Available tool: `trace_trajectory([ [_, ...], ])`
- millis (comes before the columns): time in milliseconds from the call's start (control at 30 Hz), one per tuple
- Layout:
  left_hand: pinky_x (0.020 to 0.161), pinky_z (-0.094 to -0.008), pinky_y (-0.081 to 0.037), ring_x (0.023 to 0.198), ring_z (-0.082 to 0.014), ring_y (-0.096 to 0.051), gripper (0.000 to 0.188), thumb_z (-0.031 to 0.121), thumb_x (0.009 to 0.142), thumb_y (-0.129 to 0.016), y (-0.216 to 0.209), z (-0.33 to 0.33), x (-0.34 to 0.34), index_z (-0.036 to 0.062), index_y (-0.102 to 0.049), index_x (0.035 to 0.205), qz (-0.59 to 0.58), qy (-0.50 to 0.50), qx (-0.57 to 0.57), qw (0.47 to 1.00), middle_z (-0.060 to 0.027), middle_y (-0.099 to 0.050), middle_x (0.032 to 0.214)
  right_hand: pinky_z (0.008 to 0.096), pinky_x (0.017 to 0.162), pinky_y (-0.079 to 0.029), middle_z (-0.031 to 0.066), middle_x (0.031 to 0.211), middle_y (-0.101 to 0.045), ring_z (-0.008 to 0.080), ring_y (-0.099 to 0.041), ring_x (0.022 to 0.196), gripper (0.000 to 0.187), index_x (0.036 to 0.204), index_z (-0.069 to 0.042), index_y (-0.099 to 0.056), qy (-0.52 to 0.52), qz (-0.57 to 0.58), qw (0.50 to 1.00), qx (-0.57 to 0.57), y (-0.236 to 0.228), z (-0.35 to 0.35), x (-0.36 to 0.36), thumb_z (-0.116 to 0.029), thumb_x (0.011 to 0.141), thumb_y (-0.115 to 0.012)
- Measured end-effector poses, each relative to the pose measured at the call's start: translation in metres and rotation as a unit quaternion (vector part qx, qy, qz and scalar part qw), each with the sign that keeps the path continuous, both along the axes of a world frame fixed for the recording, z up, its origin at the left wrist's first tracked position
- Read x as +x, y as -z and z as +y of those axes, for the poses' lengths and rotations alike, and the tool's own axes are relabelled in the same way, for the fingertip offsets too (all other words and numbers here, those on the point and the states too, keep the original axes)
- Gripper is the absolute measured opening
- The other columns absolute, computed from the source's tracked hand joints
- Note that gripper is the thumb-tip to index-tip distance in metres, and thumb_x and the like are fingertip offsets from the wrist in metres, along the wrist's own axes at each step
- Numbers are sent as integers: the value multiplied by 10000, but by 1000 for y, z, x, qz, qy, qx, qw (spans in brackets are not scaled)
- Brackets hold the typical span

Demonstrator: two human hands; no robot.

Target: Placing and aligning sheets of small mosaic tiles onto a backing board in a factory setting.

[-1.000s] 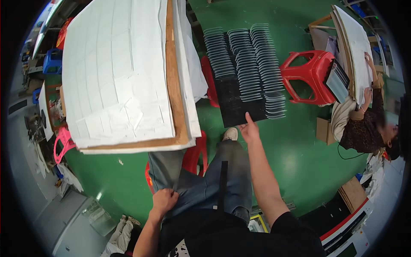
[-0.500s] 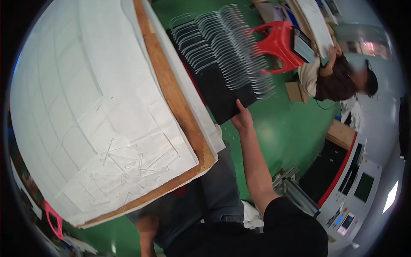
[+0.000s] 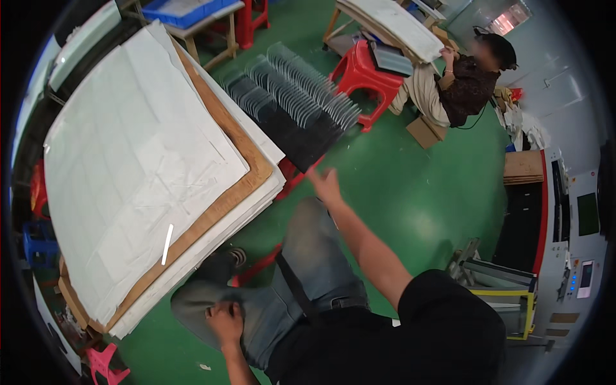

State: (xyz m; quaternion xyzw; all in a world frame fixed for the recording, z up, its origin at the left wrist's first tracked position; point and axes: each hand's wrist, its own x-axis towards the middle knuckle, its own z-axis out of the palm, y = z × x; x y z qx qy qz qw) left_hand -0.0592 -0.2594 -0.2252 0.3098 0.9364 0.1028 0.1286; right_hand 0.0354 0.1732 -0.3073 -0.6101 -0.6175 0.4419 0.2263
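My right hand (image 3: 325,187) reaches forward with its fingers apart. Its fingertips are at the near corner of a black board (image 3: 312,142); whether they touch is unclear. Rows of clear, curved, thin pieces (image 3: 292,96) stand on that board, which rests over a red stool (image 3: 298,179) mostly hidden beneath it. On my bent leg lies my left hand (image 3: 224,322), fingers loosely spread on the jeans and holding nothing. Left of the board is a wood-edged worktable covered with white sheets (image 3: 138,122). Thin clear strips (image 3: 170,189) lie scattered on the sheets, and one bright white strip (image 3: 168,244) sits near the edge.
Beyond the board, a red stool (image 3: 369,80) carries a flat panel (image 3: 391,59). A seated person (image 3: 471,86) works at another table at the far right. A grey machine (image 3: 577,231) stands at the right, and a blue tray (image 3: 189,11) at the far left.
My right hand has let go of the black board, which now sits lower, over the red stool. The view has shifted, showing my left hand on my leg more fully.
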Motion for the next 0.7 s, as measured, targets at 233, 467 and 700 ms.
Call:
trace_trajectory([
  [233,682,-418,-429,626,-374,-572,402,358,857,-542,-7,5,-4,42,-659,638,15,59,-88,994,-156,-641,666,457,723,-476,198,913,-625,391,-591,810,433,886,-21,-578,-270,-268,921,81,-50,-101,37,-438,780,-622],
  [467,505,-433,-411,547,-395,-547,439,370,874,-534,-72,-14,34,26,-656,629,46,-39,-62,996,-175,-613,604,468,584,-452,177,739,-636,417,-567,658,221,720,-21,-599,-380,-135,886,229,-122,-135,69,-218,782,-520],
  [700,521,-416,-426,519,-381,-542,406,337,871,-554,-104,-23,55,45,-626,598,48,-55,-59,996,-151,-590,558,430,587,-434,159,742,-625,385,-545,658,253,744,-14,-583,-428,-258,859,111,-188,-162,129,-247,829,-534],
])
